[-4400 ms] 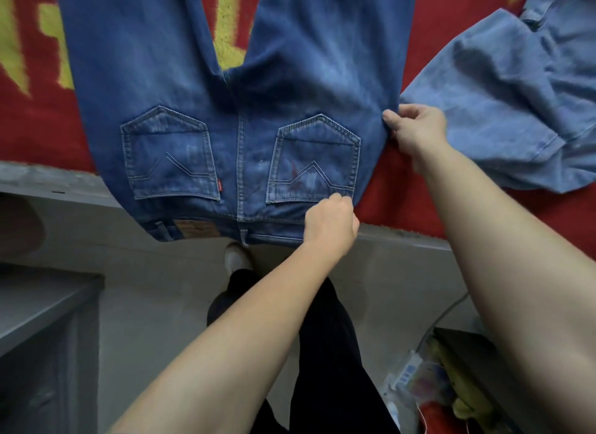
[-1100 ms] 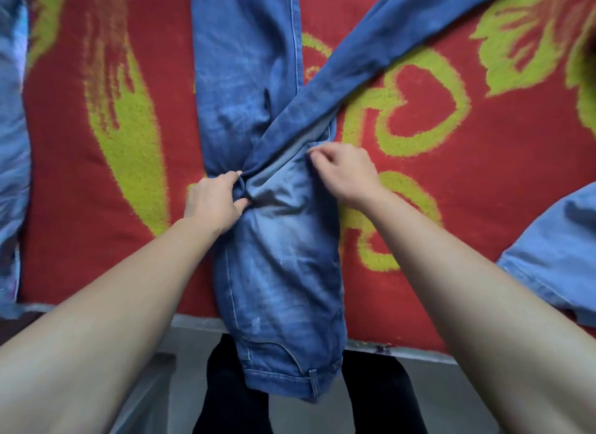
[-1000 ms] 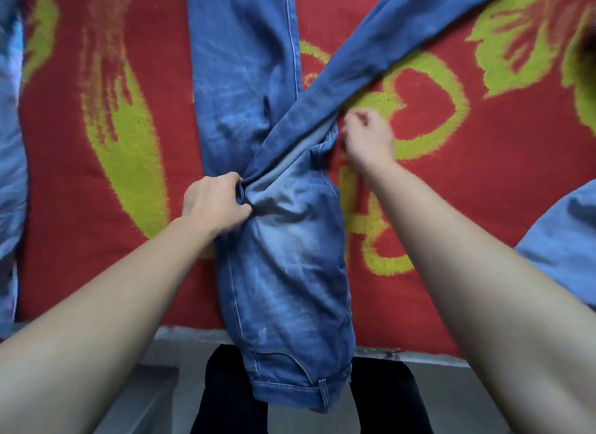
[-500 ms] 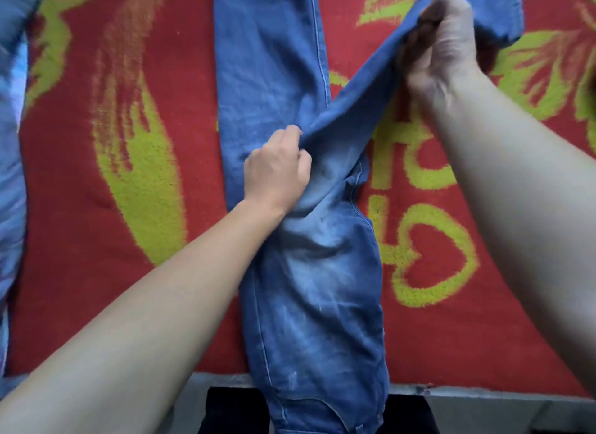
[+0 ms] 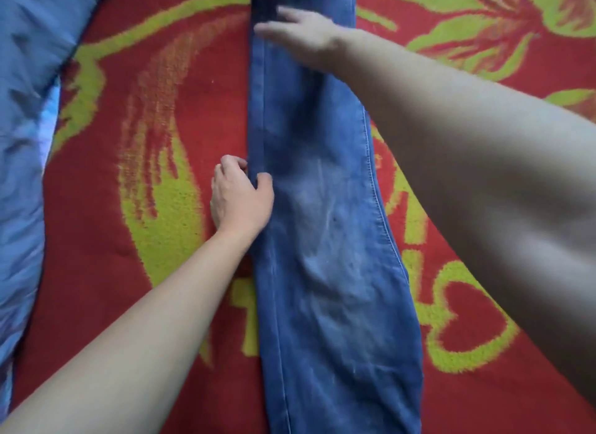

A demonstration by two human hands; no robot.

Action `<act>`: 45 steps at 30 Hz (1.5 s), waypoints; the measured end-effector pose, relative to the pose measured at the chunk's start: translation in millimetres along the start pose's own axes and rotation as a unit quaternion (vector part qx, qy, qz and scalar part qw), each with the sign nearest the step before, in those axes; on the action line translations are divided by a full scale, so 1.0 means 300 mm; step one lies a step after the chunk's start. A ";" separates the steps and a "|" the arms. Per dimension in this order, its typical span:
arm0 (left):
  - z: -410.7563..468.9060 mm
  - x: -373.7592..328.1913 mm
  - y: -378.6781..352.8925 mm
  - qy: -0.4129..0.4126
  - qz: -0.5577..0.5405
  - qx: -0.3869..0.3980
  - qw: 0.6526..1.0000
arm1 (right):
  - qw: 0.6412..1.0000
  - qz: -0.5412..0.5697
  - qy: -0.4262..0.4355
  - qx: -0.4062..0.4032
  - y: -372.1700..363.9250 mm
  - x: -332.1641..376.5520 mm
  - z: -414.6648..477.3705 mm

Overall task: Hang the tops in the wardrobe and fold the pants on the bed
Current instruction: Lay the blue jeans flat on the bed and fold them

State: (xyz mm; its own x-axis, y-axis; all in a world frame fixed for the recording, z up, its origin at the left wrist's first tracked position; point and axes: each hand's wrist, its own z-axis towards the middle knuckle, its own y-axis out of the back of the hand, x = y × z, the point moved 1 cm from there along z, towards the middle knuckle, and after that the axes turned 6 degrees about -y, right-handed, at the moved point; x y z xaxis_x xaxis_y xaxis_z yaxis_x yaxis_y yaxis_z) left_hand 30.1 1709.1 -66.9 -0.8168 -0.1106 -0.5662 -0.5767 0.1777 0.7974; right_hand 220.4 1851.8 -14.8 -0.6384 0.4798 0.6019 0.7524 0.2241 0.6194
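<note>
On the bed's red-and-yellow blanket (image 5: 113, 240), jeans (image 5: 322, 240) lie lengthwise, legs stacked. Arm stretched forward, left hand (image 5: 240, 198) has its grip pinching their left edge, thumb on top. Farther up, right hand (image 5: 303, 38) lies palm-down on the denim, fingers straight, grip released. At left, blue garment (image 5: 22, 143).

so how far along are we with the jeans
Done: the jeans lie folded lengthwise, one narrow strip on the red blanket. In hand: the left hand pinches their left edge while the right hand lies flat higher up. Left: the crosswise folds, and the light blue garment at the far left.
</note>
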 end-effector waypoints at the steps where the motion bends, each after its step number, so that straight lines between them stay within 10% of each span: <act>1: 0.024 0.011 -0.004 0.010 -0.018 -0.001 1.000 | 0.999 -0.043 -0.020 0.006 -0.025 -0.032 0.021; 13: 0.343 -0.103 -0.051 0.135 -0.356 0.128 0.916 | 0.936 0.013 -0.113 -0.333 0.053 -0.156 0.108; 18: 0.360 -0.082 -0.048 0.138 -0.370 0.146 0.907 | 0.898 0.356 -0.203 -0.161 0.145 -0.219 0.320; 27: 0.361 -0.066 -0.057 0.149 -0.383 0.145 0.900 | 0.881 0.448 -0.139 0.068 0.239 -0.021 0.266; 33: 0.351 -0.070 -0.047 0.152 -0.434 0.153 0.875 | 0.842 0.535 -0.022 0.066 0.301 0.008 0.224; 38: 0.351 -0.067 -0.053 0.154 -0.438 0.145 0.874 | 0.970 0.225 -0.058 -0.069 0.300 -0.059 0.301; 45: 0.357 -0.055 -0.065 0.123 -0.409 0.126 0.895 | 0.990 -0.038 -0.018 -0.137 -0.043 -0.309 0.066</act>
State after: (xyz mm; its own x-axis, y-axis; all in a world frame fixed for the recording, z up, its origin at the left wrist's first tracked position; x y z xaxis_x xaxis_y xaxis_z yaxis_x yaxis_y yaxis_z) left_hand 56.1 1812.1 -95.5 -0.1190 -0.5112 -0.8512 -0.9874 0.1512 0.0473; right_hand 273.2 1821.3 -88.6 -0.6822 0.5010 0.5325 0.6264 0.0249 0.7791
